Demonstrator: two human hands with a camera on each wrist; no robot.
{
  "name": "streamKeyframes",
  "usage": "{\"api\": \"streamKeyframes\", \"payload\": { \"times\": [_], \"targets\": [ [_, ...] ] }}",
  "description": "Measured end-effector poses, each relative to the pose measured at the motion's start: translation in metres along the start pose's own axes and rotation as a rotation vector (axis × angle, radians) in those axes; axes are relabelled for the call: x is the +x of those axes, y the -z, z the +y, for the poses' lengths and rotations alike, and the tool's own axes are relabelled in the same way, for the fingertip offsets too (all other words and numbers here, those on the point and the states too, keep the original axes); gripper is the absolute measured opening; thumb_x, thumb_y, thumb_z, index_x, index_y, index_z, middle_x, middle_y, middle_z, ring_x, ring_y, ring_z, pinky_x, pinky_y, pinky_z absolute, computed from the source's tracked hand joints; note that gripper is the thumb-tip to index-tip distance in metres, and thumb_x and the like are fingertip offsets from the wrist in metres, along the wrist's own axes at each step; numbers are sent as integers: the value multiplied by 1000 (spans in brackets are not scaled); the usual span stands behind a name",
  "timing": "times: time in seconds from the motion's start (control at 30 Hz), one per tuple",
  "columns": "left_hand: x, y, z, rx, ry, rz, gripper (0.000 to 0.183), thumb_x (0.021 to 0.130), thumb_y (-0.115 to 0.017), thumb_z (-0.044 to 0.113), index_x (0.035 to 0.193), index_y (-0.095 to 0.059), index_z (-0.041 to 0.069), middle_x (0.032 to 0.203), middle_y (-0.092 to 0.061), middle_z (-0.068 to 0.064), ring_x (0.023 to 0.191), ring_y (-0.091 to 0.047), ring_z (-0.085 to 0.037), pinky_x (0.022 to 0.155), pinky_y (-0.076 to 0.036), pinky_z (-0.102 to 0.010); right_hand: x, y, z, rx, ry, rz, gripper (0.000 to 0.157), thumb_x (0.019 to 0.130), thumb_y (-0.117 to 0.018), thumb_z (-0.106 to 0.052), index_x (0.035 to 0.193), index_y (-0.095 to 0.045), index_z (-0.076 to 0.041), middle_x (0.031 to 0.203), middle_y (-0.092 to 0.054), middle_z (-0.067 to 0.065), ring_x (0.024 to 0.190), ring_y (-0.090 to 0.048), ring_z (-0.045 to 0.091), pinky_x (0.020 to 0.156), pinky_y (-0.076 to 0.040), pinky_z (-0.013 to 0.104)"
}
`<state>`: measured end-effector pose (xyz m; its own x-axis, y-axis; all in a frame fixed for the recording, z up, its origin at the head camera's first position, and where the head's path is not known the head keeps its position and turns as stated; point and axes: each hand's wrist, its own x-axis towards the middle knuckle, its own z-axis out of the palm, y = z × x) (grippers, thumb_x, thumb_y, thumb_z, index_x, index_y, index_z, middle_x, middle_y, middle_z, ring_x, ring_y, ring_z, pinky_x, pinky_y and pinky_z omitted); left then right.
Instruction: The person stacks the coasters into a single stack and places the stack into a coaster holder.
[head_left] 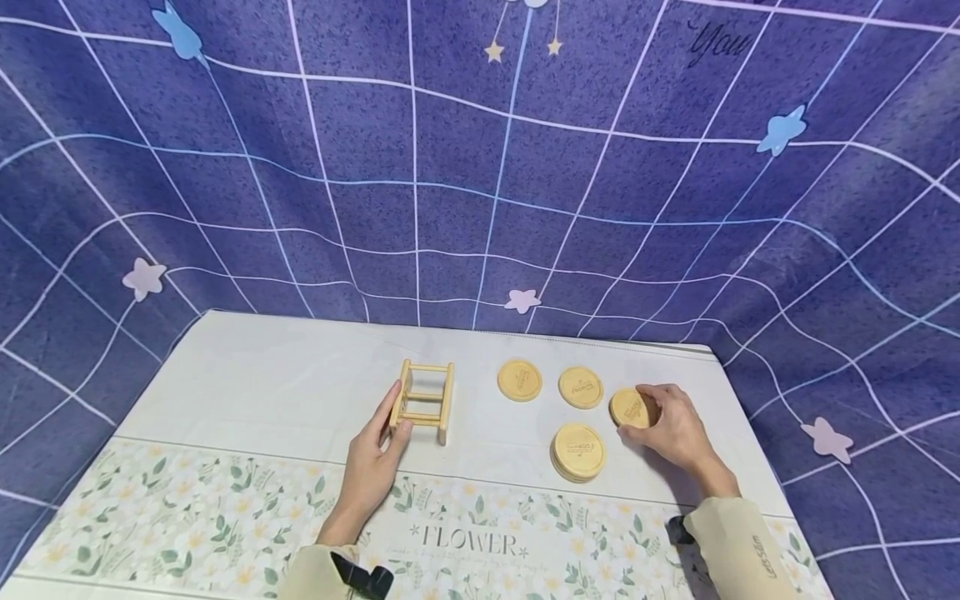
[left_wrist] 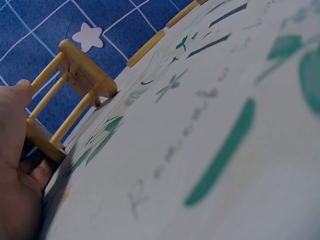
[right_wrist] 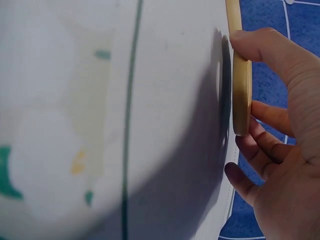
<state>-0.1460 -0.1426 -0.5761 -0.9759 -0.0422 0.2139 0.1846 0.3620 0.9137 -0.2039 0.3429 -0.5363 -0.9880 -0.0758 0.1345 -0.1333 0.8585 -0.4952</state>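
My left hand (head_left: pixel 370 471) grips the left side of a small wooden coaster rack (head_left: pixel 447 406), which has two end pieces joined by thin rods. In the left wrist view, the rack (left_wrist: pixel 89 69) stands on the tabletop with nothing between its ends. My right hand (head_left: pixel 678 429) pinches a round wooden coaster (head_left: pixel 628 408) by its edge. The right wrist view shows this coaster (right_wrist: pixel 242 95) side-on, just off the cloth, above its shadow. Left of that hand lie a coaster (head_left: pixel 581 387), another coaster (head_left: pixel 519 380) and, nearer me, a stack of coasters (head_left: pixel 577 452).
A white cloth (head_left: pixel 262 375) covers the table, with a floral band (head_left: pixel 195 500) along the front reading FLOWER. Behind and at both sides hangs a blue curtain (head_left: pixel 450 208) with grid lines and stars.
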Motion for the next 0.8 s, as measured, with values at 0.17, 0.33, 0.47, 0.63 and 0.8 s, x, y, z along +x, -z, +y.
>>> {"api": "streamKeyframes", "payload": {
  "times": [0.17,0.33,0.47,0.63,0.8],
  "targets": [
    [0,0,0,-2,-2,1,66,116,-62,29,176,-34,28,177,-39,-3,161,-43,-28,123,-31,-6,-3,3,0,9,9,11,80,78,-100,-23,142,-66,11,134,-62,32,123,-61,49,106,-55,65],
    [0,0,0,-2,-5,4,66,117,-62,29,176,-34,28,177,-39,-3,161,-43,-28,124,-31,-7,-6,5,-3,11,18,18,80,77,-101,-23,142,-66,10,134,-62,31,124,-61,49,107,-55,66],
    [0,0,0,1,-16,10,66,116,-62,27,176,-35,25,177,-39,-5,160,-43,-30,123,-31,-7,-7,6,-5,11,36,26,78,77,-101,-20,141,-67,10,133,-63,31,123,-61,50,107,-55,66],
    [0,0,0,3,-17,9,66,116,-62,28,176,-35,26,177,-39,-5,160,-43,-30,123,-31,-7,-8,9,-9,10,50,25,77,76,-100,-18,140,-67,10,133,-63,32,124,-61,51,107,-55,68],
    [0,0,0,0,-8,6,66,116,-62,29,176,-35,25,178,-39,-3,161,-42,-28,124,-31,-7,-9,9,-12,8,66,31,77,75,-101,-18,139,-68,9,132,-63,31,123,-61,51,107,-55,68]
  ]
}}
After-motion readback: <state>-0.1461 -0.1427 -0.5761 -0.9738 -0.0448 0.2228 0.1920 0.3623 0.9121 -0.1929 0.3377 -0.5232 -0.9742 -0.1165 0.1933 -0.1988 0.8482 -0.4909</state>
